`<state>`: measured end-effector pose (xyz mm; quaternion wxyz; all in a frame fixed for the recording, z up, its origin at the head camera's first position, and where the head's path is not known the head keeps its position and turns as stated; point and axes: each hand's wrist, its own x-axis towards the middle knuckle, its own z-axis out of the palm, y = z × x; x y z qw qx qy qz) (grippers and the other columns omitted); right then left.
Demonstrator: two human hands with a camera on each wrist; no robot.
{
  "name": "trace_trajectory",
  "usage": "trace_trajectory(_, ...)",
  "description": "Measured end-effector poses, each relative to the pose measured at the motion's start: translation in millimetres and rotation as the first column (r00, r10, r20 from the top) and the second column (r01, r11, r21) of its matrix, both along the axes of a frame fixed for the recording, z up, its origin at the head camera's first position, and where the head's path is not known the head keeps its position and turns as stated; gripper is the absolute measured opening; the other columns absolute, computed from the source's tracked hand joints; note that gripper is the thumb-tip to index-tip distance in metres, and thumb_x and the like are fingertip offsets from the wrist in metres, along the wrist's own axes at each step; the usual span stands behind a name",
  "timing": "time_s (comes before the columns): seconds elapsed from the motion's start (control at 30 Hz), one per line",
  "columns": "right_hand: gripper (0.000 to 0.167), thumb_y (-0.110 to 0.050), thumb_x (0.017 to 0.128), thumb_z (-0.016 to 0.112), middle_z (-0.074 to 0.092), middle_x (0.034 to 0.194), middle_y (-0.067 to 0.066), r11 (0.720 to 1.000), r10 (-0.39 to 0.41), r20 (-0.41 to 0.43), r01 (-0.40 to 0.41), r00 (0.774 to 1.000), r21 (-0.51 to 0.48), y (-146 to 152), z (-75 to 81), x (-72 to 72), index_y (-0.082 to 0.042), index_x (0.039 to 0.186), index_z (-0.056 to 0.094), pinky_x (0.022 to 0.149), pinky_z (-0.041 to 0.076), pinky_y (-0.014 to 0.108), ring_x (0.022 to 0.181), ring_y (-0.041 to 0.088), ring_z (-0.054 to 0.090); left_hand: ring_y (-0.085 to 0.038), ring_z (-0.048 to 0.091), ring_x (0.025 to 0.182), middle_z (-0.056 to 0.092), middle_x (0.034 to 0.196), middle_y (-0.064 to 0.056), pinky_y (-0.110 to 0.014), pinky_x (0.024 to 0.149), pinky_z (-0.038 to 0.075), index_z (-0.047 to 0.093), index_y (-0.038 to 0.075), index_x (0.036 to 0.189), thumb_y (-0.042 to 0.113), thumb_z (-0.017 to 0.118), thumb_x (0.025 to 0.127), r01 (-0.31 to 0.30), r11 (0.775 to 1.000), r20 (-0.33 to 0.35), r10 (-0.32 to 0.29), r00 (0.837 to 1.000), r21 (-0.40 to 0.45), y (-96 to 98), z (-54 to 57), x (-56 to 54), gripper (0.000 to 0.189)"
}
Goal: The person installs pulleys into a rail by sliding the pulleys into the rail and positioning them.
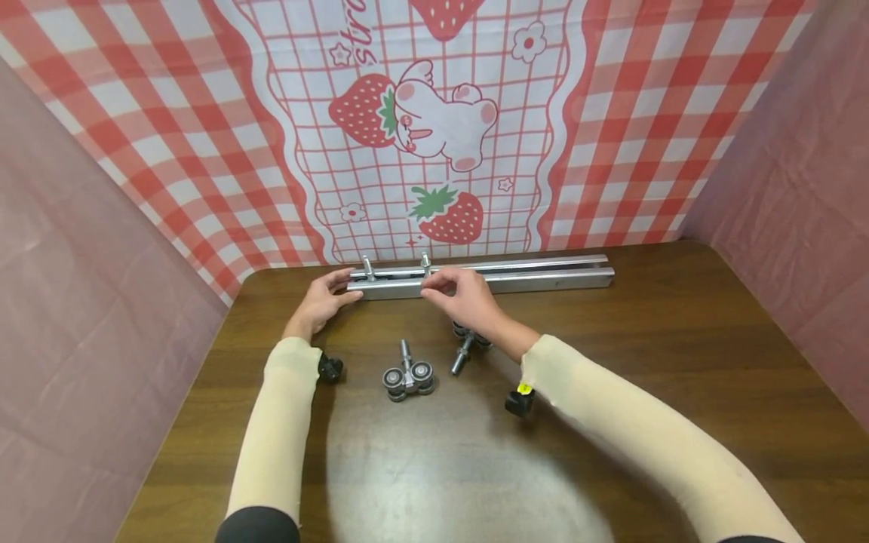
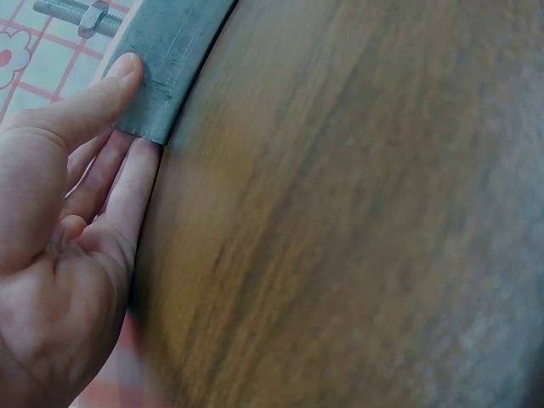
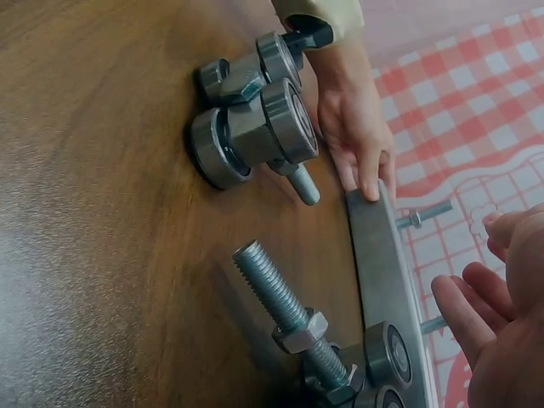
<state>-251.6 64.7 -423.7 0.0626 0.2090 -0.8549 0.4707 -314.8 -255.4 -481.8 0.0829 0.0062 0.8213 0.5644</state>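
Desk (image 1: 645, 339): wood-grain top, rounded far corners; carries all hardware listed.
Backdrop cloth (image 1: 441, 121): red-and-white gingham, printed with strawberries and a white cartoon animal; hangs behind the desk.
Drapes, pink: one at left (image 1: 102, 302), one at right (image 1: 787, 173).
Sleeves, cream: left (image 1: 278, 422) and right (image 1: 631, 430).
Slotted metal channel rail (image 1: 523, 284): lies lengthwise near the desk's far edge, slot upward.
Left hand (image 1: 319, 305): grips the rail's left end, thumb against the near wall, fingers at the end and far side.
Right hand (image 1: 468, 302): partly open, fingers loosely bent, a gap between thumb and fingers; poised at the rail's second stud, contact not determinable.
Roller trolleys, bearing-wheeled, loose: one (image 1: 409, 379) in front of the rail, stud toward it; one (image 1: 465, 347) partly hidden below the right hand, stud away from the rail.
Wrist units, black: left (image 1: 330, 368) and right (image 1: 519, 402), the latter yellow-tagged.
Threaded studs, upright from the slot: left stud (image 1: 368, 268) and second stud (image 1: 425, 264).
Hex nut (image 2: 92, 19): on the left stud.
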Motion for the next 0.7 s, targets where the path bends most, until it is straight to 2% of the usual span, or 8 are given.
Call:
trace_trajectory(0.1,0.018,-0.014,0.104,0.083,0.086,0.116,0.016,1.000,0.011,0.010,-0.011,1.000,-0.005,3.0,0.3,2.4,-0.002,0.117,0.084,0.096,0.070,0.044,0.105,0.032,0.083,-0.041,0.039,0.170,0.045,0.177,-0.027,-0.052,0.140,0.039,0.043,0.003,0.173,0.007,0.073,0.110,0.002,1.000,-0.002,-0.002,1.000,-0.005,-0.3,-0.9,-0.9,0.070)
trace_trajectory(0.53,0.022,-0.016,0.104,0.082,0.086,0.120,0.015,0.999,0.032,0.038,-0.033,0.999,0.039,15.7,10.1,5.2,-0.003,0.121,0.083,0.101,0.068,0.047,0.107,0.032,0.083,-0.040,0.039,0.170,0.044,0.177,-0.026,-0.052,0.140,0.038,0.043,0.004,0.173,0.006,0.073,0.109,0.006,1.000,0.005,-0.006,1.000,0.007,-0.3,0.6,0.1,0.070)
trace_trajectory(0.7,0.021,-0.014,0.101,0.085,0.085,0.121,0.016,0.993,0.081,-0.029,-0.078,0.996,0.094,20.3,12.3,7.6,-0.002,0.119,0.083,0.105,0.067,0.049,0.111,0.033,0.082,-0.040,0.038,0.171,0.044,0.178,-0.026,-0.052,0.141,0.037,0.043,0.004,0.173,0.007,0.073,0.110,0.007,1.000,0.005,-0.007,1.000,0.001,0.0,0.2,0.1,0.070)
